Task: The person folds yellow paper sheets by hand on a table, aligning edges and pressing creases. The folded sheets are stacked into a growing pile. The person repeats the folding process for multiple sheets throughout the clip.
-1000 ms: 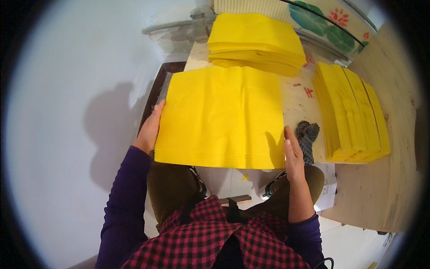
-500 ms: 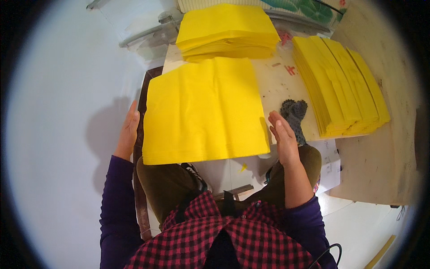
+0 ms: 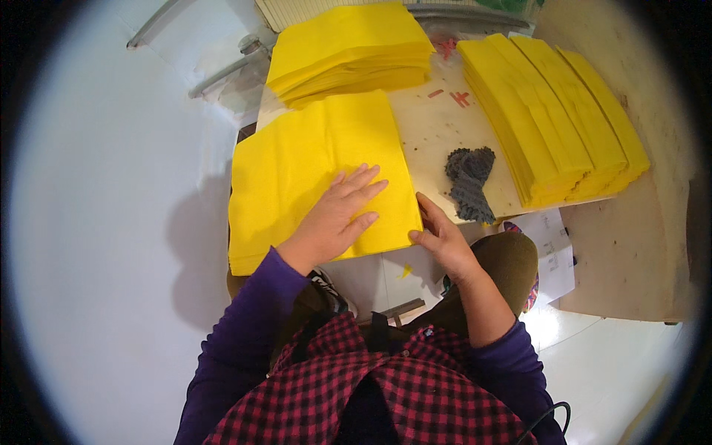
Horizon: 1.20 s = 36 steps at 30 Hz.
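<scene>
A stack of yellow cloth-like sheets (image 3: 297,170) lies in front of me, its near edge jutting over my lap. My left hand (image 3: 337,211) rests flat on top of it, palm down with fingers spread. At the near right corner, my right hand (image 3: 445,241) grips the edge of the stack, its thumb at the corner and its fingers along the side, partly hidden. To the right of that hand, a dark grey knitted glove-like piece (image 3: 469,182) lies crumpled on the table.
A second yellow stack (image 3: 348,44) lies behind the first. Several folded yellow bundles (image 3: 549,126) stand in a row at the right, beside a wooden panel (image 3: 623,252). The pale tabletop (image 3: 434,133) bears red marks. A white wall (image 3: 111,222) is on the left.
My left hand has moved from the stack's left side onto its top. My right hand has closed in on the near right corner. The view has shifted slightly.
</scene>
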Each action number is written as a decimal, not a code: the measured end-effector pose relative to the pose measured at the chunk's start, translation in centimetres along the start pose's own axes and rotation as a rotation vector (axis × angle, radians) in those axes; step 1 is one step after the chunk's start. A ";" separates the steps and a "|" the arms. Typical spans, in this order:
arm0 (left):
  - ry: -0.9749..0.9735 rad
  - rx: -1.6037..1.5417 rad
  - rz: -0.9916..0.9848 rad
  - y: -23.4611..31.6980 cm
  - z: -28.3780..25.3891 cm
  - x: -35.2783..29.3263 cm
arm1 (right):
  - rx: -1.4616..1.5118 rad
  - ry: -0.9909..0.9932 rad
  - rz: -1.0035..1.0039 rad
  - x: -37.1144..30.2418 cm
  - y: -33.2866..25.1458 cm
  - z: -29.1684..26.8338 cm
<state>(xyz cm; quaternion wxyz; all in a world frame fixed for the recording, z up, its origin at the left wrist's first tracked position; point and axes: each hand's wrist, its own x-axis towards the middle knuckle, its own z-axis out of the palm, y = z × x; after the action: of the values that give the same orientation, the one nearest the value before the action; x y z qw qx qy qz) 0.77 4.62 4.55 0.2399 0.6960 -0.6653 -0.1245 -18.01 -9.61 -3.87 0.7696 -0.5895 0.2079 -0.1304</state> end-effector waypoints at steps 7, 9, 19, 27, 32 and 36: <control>-0.052 0.065 0.000 -0.9 2.9 0.6 | -0.102 -0.025 -0.033 -0.2 1.3 -0.8; -0.043 0.088 0.017 -1.1 3.2 0.5 | -0.082 -0.034 -0.050 -0.2 1.4 -0.9; -0.026 0.144 0.036 -1.0 3.4 0.3 | 0.093 -0.095 0.016 -0.4 0.5 -1.0; -0.023 0.141 0.042 -1.0 3.4 0.3 | 0.158 -0.127 0.011 -0.4 -0.2 -1.1; -0.032 0.155 0.031 -1.0 3.5 0.4 | 0.175 -0.103 0.023 -0.3 -0.3 -1.1; -0.037 0.158 0.025 -0.9 3.5 0.4 | 0.183 -0.055 0.061 -0.3 -0.2 -1.0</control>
<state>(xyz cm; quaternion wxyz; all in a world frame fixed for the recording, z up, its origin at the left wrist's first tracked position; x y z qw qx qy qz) -0.10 3.67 1.16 0.1736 0.7020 -0.6859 -0.0814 -18.70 -10.36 -3.81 0.8293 -0.5135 0.1917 -0.1090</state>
